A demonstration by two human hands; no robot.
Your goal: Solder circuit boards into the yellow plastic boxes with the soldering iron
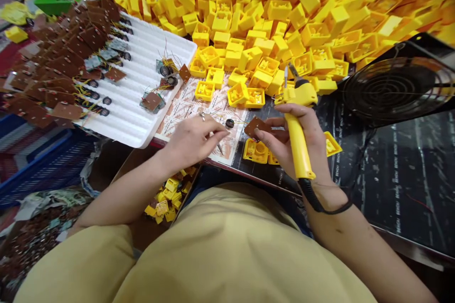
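My left hand [201, 139] is closed in a pinch beside a small round black part [230, 123] with thin wires; what its fingertips grip is too small to make out. Between the fingers of my right hand [298, 137] is a brown circuit board [256, 127], wired to the round part. That same hand also carries a yellow soldering tool [299, 147], its metal tip pointing up and away, its black cable running over the wrist. Just below the board lies an open yellow housing [256, 151] at the table edge.
Yellow housings [234, 19] are heaped across the back. A white ridged tray [142, 128] with boards and round parts stands at the left. At the right is a black round fan [398, 85]. Below left are a blue basket [35, 165] and a box of yellow pieces [170, 196].
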